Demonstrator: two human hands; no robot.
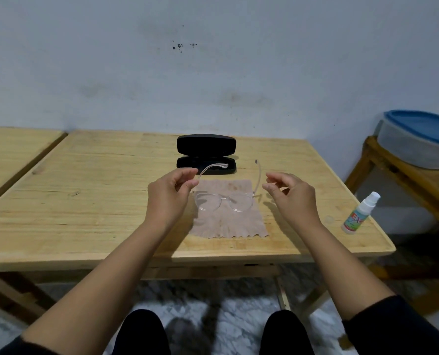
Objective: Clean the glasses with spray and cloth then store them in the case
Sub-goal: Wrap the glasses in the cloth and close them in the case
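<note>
Clear-framed glasses (223, 202) are over a beige cloth (233, 226) at the table's middle, lenses low and both temples unfolded, rising toward the case. My left hand (171, 196) pinches the left temple between thumb and forefinger. My right hand (291, 196) is just right of the right temple, fingers curled and apart; I cannot tell whether they touch it. A black case (206, 147) lies open behind the cloth, with nothing inside. A small white spray bottle (358, 216) stands near the table's right edge.
The wooden table (85, 201) stands against a pale wall. A second wooden table (13, 147) adjoins it on the left. On the right, a lower wooden stand (405, 180) carries a grey tub with a blue lid (418, 139). My knees are below the front edge.
</note>
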